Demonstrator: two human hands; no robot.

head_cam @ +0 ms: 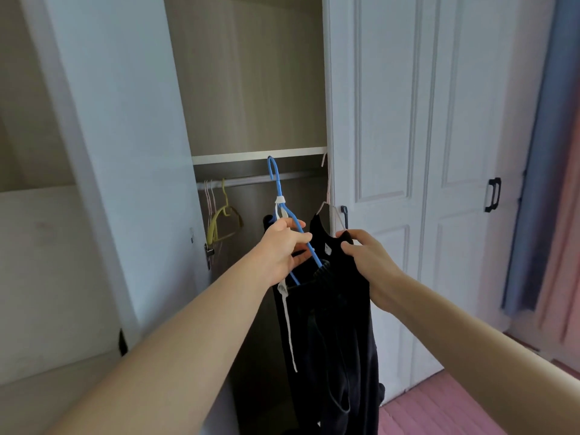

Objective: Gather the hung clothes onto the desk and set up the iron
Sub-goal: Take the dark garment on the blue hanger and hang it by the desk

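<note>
**White wardrobe, pink floor, soft daylight**

So it's a tall wardrobe (251, 73) with white doors. The open door (125, 120) swings out at 9 o'clock, and the two panelled doors (392, 120) at 3 o'clock are closed, with a black handle (492, 195) on the far one. Inside there's wood-grain backing up at 12 o'clock, a white-edged shelf (257, 155) near the middle and a metal rail (244, 181) just under it. Pink floor (439, 409) at 5 o'clock. A blue curtain (539, 152) and a pink curtain (565, 246) hang at the far 3 o'clock edge, light is soft and even

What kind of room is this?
Probably a bedroom, seen at an open white wardrobe: a clothes rail with empty hangers, dark clothes on a blue hanger, and long curtains on the right.
</note>
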